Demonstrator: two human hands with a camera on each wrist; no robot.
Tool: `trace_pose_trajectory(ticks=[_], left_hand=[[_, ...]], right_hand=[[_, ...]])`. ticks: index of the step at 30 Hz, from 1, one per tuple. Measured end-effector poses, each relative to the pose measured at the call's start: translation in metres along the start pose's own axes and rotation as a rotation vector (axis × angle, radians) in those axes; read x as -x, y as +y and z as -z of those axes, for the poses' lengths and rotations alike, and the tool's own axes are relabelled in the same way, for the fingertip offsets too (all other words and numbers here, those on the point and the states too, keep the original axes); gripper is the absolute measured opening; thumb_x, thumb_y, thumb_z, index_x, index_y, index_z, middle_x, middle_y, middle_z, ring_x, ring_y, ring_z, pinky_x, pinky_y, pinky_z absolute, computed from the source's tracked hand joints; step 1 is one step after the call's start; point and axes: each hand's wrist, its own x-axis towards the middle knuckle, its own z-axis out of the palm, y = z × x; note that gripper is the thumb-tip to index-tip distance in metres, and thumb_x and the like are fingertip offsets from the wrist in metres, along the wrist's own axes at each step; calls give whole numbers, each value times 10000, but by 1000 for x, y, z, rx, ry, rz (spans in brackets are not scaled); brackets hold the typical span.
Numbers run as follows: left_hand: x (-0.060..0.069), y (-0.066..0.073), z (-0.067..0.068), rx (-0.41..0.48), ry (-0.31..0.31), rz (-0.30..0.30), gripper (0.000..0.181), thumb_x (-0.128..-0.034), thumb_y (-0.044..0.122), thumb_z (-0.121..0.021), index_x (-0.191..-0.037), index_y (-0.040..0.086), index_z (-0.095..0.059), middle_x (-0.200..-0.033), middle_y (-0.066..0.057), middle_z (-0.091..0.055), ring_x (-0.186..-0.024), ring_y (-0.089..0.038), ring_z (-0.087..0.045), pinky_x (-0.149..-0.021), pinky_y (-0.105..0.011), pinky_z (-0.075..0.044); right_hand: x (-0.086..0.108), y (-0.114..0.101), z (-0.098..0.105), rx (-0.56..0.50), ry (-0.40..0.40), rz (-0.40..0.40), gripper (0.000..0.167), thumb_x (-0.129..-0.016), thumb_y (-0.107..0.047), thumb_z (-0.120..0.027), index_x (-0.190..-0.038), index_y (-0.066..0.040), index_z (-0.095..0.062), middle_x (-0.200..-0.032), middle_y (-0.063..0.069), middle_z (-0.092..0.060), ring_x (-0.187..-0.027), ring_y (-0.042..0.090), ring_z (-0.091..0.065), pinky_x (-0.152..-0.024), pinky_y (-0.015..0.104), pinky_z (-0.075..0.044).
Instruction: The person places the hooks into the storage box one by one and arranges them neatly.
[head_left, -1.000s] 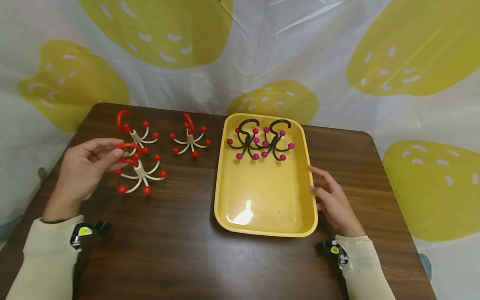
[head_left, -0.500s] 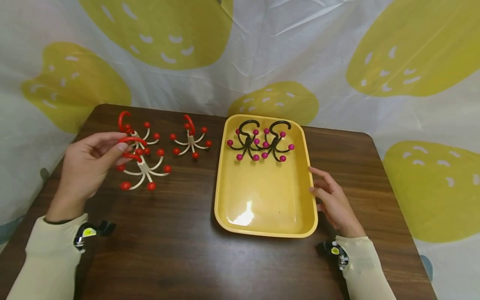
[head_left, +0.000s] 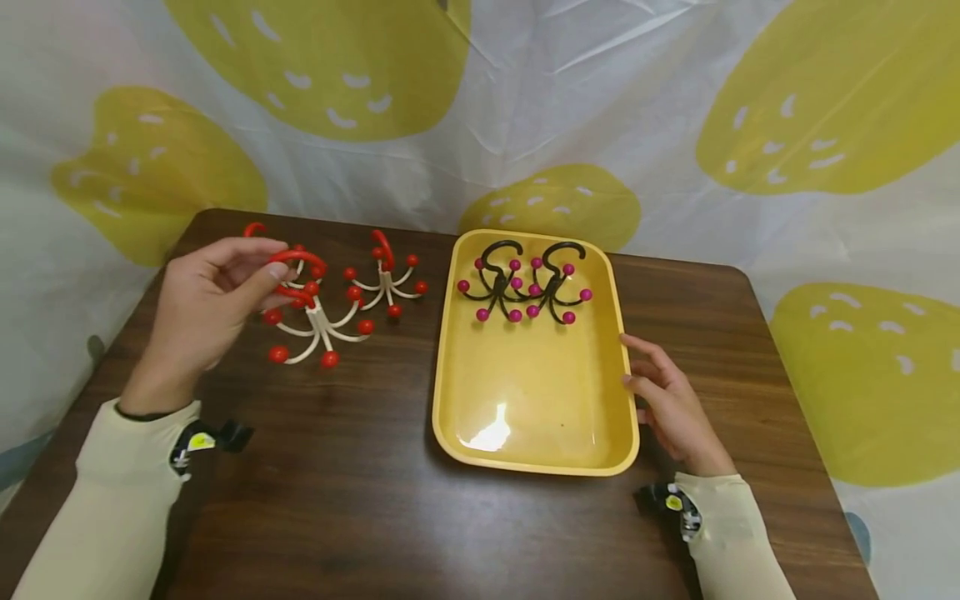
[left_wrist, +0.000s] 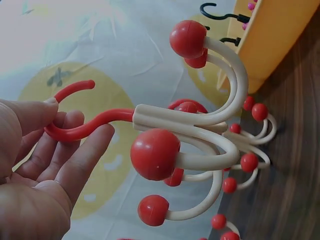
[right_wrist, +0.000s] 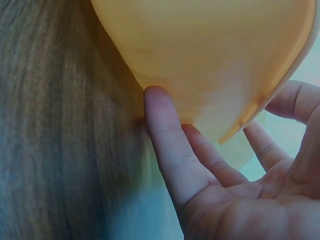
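Note:
My left hand (head_left: 210, 304) pinches the red hook of a white multi-arm hanger hook (head_left: 318, 321) with red ball tips. The hanger hook's white arms (left_wrist: 230, 85) hang clear of the hand in the left wrist view. Behind it a similar hanger hook (head_left: 256, 228) is mostly hidden; another one (head_left: 386, 283) stands to the right on the table. My right hand (head_left: 675, 404) holds the right side of a yellow tray (head_left: 517, 367), its thumb over the rim and its fingers (right_wrist: 165, 125) against the outer wall.
Two black hanger hooks with pink ball tips, one on the left (head_left: 498, 286) and one on the right (head_left: 553, 287), lie side by side at the tray's far end. A brown wooden table (head_left: 330, 500) meets a lemon-printed cloth (head_left: 360, 183) behind.
My left hand has moved to the right and away from me, carrying the red-and-white hanger hook towards the tray's side. My right hand stays at the tray.

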Motion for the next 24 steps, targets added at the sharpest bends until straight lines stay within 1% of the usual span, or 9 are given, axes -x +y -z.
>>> trace_pose_trajectory(ticks=[1, 2, 4, 9, 13, 17, 18, 21, 24], left_hand=[[-1, 1, -2, 7, -5, 4, 269, -935, -5, -780, -1200, -39, -749, -953, 16, -817, -788, -82, -784, -658, -235, -631], [-3, 2, -4, -17, -12, 5, 268, -936, 16, -788, -1199, -22, -754, -954, 28, -817, -794, -82, -786, -664, -234, -631], [-5, 3, -8, -25, -31, -1, 258, -941, 28, -788, -1196, 3, -762, -953, 32, -816, -796, -85, -787, -675, -246, -634], [-12, 8, -19, 60, -74, -18, 259, -935, -2, -783, -1191, -20, -756, -983, -7, -809, -834, -105, -792, -698, -266, -642], [-16, 12, -29, 112, -104, -16, 263, -924, -7, -793, -1183, -35, -753, -1005, -20, -806, -848, -112, -796, -731, -285, -645], [-18, 16, -38, 97, -133, -12, 240, -935, 4, -786, -1170, -29, -759, -952, 1, -814, -826, -118, -796, -730, -268, -644], [-19, 17, -40, 68, -137, -16, 236, -939, 24, -789, -1170, -22, -762, -941, 11, -813, -815, -116, -793, -725, -260, -644], [-21, 18, -48, 12, -150, -17, 239, -946, 70, -797, -1171, -6, -768, -958, 39, -811, -794, -115, -787, -715, -257, -644], [-22, 20, -56, 12, -175, -4, 249, -950, 93, -797, -1178, 0, -764, -1001, 27, -812, -790, -129, -788, -716, -270, -648]], right_hand=[[0, 0, 0, -1, -1, 0, 559, -1094, -109, -548, -1624, -177, -385, -1276, 71, -603, -1023, 152, -712, -736, 406, -668], [0, 0, 0, -1, -1, -1, 559, -1093, -105, -546, -1624, -177, -385, -1278, 76, -601, -1020, 153, -714, -734, 409, -668], [0, 0, 0, 1, 0, -1, 557, -1092, -100, -542, -1622, -177, -387, -1282, 84, -597, -1017, 155, -717, -732, 413, -668], [0, 0, 0, 5, 1, -2, 557, -1092, -94, -534, -1622, -177, -385, -1291, 90, -593, -1024, 158, -717, -732, 417, -668], [0, -1, 0, 11, 3, -6, 553, -1094, -100, -533, -1621, -184, -386, -1297, 87, -590, -1024, 158, -717, -735, 416, -668], [-2, 0, 1, 20, 4, -9, 549, -1095, -108, -536, -1618, -192, -392, -1291, 90, -594, -1009, 160, -722, -736, 414, -668], [-2, 0, 1, 23, 5, -10, 548, -1095, -110, -538, -1617, -194, -394, -1287, 89, -596, -1004, 160, -724, -734, 412, -668], [-2, 0, 1, 26, 3, -12, 549, -1095, -110, -537, -1617, -196, -392, -1283, 83, -597, -1003, 158, -724, -736, 412, -668], [-1, 0, 1, 25, 3, -14, 549, -1095, -109, -536, -1618, -199, -391, -1283, 77, -597, -1007, 154, -720, -734, 408, -668]])
